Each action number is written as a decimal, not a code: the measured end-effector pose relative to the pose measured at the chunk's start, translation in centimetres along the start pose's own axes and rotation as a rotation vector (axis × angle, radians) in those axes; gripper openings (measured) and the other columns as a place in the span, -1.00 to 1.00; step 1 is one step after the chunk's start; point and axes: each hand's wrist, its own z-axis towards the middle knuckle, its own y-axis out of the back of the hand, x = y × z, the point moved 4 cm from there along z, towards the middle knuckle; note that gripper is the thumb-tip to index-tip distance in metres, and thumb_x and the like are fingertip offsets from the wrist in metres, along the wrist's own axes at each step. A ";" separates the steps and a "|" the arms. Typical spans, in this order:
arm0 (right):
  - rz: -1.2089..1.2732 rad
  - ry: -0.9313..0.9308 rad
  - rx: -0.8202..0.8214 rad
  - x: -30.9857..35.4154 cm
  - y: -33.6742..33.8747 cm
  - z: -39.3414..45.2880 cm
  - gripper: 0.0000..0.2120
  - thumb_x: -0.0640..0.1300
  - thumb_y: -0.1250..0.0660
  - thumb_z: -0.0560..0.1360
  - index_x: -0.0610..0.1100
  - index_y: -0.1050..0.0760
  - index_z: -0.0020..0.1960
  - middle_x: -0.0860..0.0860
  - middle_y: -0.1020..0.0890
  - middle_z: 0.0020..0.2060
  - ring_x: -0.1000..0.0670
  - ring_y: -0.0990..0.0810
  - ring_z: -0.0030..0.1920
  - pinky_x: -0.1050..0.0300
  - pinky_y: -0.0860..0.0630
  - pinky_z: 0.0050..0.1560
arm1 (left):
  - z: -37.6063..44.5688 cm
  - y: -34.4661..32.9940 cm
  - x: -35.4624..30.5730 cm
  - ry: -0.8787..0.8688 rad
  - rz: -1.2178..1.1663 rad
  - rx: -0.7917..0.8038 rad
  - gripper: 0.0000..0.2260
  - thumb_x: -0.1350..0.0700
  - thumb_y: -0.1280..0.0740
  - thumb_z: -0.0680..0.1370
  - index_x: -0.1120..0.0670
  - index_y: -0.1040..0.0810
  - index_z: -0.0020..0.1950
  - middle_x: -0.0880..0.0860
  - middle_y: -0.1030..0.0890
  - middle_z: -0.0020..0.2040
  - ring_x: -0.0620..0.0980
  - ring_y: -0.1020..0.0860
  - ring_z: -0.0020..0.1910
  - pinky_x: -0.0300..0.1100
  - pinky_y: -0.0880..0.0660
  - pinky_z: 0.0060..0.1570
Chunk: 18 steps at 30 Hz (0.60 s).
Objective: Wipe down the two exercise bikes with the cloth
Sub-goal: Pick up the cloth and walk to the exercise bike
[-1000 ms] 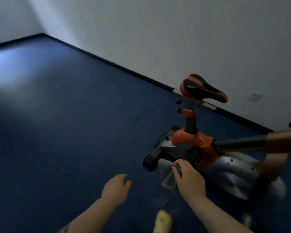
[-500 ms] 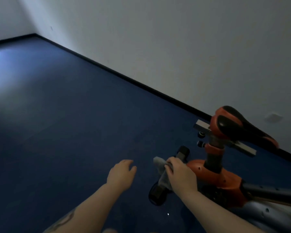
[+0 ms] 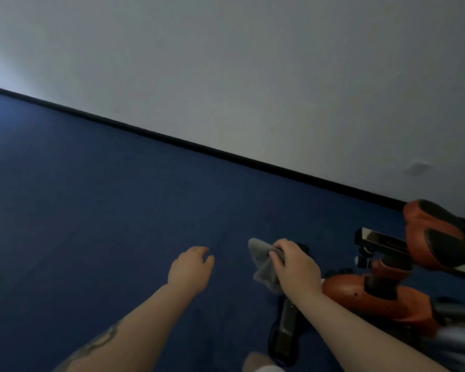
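While the right hand (image 3: 297, 267) grips the grey cloth (image 3: 265, 264) against the black rear floor bar (image 3: 286, 328) of the orange exercise bike (image 3: 371, 296), the left hand (image 3: 191, 269) hovers empty, fingers loosely curled. Step: wiping the base. Next, probably: frame and saddle (image 3: 440, 237); second bike not visible.

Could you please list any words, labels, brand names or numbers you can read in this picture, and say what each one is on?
None can be read.
The exercise bike, its saddle and the grey cloth held by the right hand show no legible text.
The tattoo on the left forearm is too blurred to tell.
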 end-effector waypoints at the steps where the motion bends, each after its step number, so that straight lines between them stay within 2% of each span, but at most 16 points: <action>1: 0.007 -0.031 -0.032 0.2 0.2 1.1 -0.90 0.02 -0.19 0.60 0.05 -0.43 -0.06 0.15 -0.52 -0.15 0.13 -0.52 -0.21 0.08 -0.52 -0.23 | 1.7 0.7 -0.4 -0.019 0.015 0.012 -0.60 -0.07 -0.12 0.61 0.02 -0.40 0.42 0.01 -0.44 0.41 0.06 -0.46 0.30 -0.08 -0.39 0.22; 4: 0.007 -0.110 -0.111 0.1 0.7 4.4 -0.90 0.02 -0.19 0.59 0.05 -0.42 -0.07 0.15 -0.52 -0.15 0.11 -0.52 -0.23 0.06 -0.52 -0.26 | 6.6 1.7 -3.3 -0.108 0.057 0.085 -0.59 -0.08 -0.12 0.61 0.01 -0.37 0.44 0.01 -0.41 0.43 0.07 -0.43 0.34 -0.06 -0.38 0.25; 11: -0.023 -0.301 -0.180 -3.6 0.8 13.7 -0.90 0.00 -0.20 0.59 0.02 -0.41 -0.09 0.13 -0.51 -0.17 0.07 -0.53 -0.24 0.04 -0.51 -0.27 | 18.1 1.9 -11.4 -0.291 0.113 0.195 -0.57 -0.09 -0.13 0.61 0.00 -0.35 0.45 0.01 -0.39 0.45 0.07 -0.42 0.36 -0.05 -0.37 0.28; 15: -0.020 -0.391 -0.229 -5.7 1.8 19.3 -0.87 0.02 -0.20 0.58 0.04 -0.38 -0.13 0.13 -0.51 -0.21 0.11 -0.51 -0.28 0.09 -0.48 -0.32 | 25.0 2.7 -15.7 -0.340 0.198 0.261 -0.57 -0.10 -0.12 0.62 -0.01 -0.33 0.46 -0.02 -0.37 0.46 0.05 -0.41 0.36 -0.05 -0.39 0.28; 18: -0.066 -0.434 -0.244 -7.1 3.0 24.0 -0.88 0.02 -0.20 0.59 0.04 -0.39 -0.11 0.13 -0.51 -0.20 0.11 -0.50 -0.30 0.18 -0.38 -0.38 | 30.4 3.7 -19.1 -0.396 0.242 0.255 -0.57 -0.10 -0.11 0.62 0.00 -0.32 0.47 -0.01 -0.36 0.47 0.05 -0.42 0.35 -0.05 -0.42 0.27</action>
